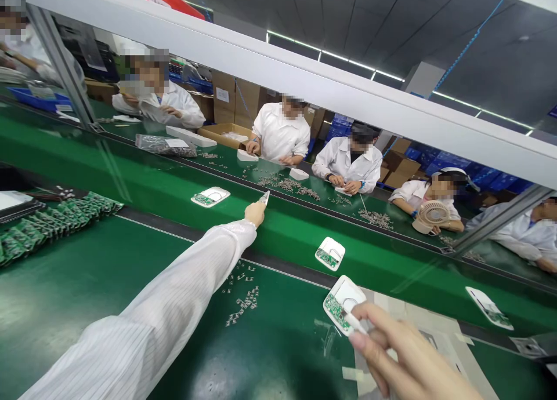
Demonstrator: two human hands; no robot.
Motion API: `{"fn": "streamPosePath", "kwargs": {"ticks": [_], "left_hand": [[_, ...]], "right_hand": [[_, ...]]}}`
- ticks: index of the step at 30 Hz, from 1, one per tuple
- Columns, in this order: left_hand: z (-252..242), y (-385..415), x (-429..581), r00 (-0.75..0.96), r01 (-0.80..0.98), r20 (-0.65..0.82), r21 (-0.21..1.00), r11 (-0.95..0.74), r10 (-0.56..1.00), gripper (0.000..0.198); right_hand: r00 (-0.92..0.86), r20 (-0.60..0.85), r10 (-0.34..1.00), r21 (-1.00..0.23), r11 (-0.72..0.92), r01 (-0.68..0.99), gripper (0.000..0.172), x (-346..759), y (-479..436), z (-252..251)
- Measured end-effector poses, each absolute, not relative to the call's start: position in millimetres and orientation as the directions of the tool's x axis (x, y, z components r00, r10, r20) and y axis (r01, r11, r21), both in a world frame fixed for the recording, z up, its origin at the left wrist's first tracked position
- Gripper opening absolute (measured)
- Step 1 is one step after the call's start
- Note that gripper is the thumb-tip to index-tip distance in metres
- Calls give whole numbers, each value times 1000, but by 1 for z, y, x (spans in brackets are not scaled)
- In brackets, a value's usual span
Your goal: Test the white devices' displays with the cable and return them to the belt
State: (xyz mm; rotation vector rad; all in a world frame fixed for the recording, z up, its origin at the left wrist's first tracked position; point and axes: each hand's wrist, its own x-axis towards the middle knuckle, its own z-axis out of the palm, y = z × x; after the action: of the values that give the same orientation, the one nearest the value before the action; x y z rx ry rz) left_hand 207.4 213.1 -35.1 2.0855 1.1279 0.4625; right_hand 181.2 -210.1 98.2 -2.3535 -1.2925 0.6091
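Note:
My right hand [391, 342] is at the lower right, thumb and fingers pinching the near corner of a white plastic housing [353, 293]. A green circuit board [335, 308] and a thin wire loop sit inside that housing. Something white covers a fingertip there, perhaps a finger cot. My left hand [255, 213] reaches far forward over the green conveyor belt, its fingers closed. A small pale, pointed thing [265, 197] sticks out from its fingertips; its kind is unclear. Similar housings with boards lie on the belt, one [210, 196] left of my left hand and another [331, 253] beyond my right.
Circuit boards [52, 223] stand in a long row at the left. Small metal pieces [243, 304] lie scattered on my green bench [183, 307]. Another housing [488, 307] is on the belt at right. Several co-workers in white sit across the belt, behind a white overhead beam [278, 69].

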Motion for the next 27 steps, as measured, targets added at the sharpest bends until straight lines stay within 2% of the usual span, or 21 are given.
{"fn": "streamPosePath", "kwargs": {"ticks": [3,6,9,12,18,27], "left_hand": [[-19,203,197,564,425,-90,884,-194,821,32],[-2,172,188,652,189,-119,982,-8,749,31],[17,127,167,759,-63,-47,987,145,650,31],[36,85,132,811,-215,32,945,247,584,28],[64,52,82,889,-339,69,764,550,452,20],[64,50,86,919,-301,63,749,591,388,21]], "right_hand": [[522,-167,836,-620,-501,604,35,185,-186,105],[479,-96,873,-758,-376,533,37,193,-160,102],[525,17,851,-866,-250,433,38,197,-136,93],[557,102,824,-930,-118,347,35,189,-119,85],[543,150,826,-978,42,205,30,165,-111,83],[539,148,829,-978,40,206,30,163,-109,77]]}}
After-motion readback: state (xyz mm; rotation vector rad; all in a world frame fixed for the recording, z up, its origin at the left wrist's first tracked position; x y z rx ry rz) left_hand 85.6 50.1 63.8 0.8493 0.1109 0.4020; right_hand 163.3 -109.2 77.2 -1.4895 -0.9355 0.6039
